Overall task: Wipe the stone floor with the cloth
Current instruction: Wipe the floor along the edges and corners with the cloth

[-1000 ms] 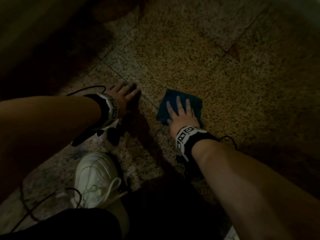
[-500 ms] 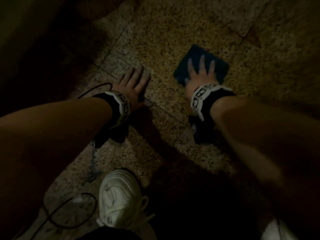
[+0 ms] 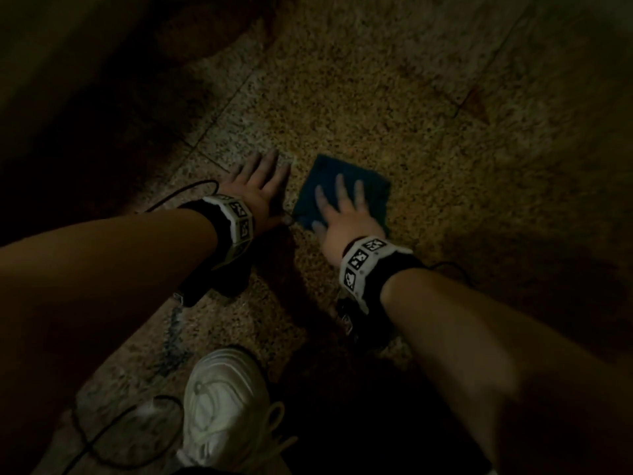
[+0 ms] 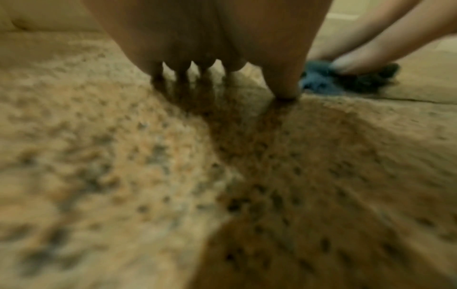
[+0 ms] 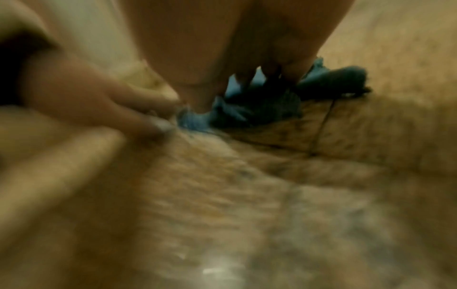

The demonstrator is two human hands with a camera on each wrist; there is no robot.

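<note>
On stone floor (image 3: 394, 97), cloth (image 3: 346, 176) under right hand (image 3: 342, 214) slid nearer left hand (image 3: 257, 186).

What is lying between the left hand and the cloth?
In the head view only a narrow strip of bare stone floor separates the left hand from the cloth.

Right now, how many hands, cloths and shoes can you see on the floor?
Hands: 2, left hand and right hand
Cloths: 1, blue cloth
Shoes: 1, white shoe
Total: 4
</note>
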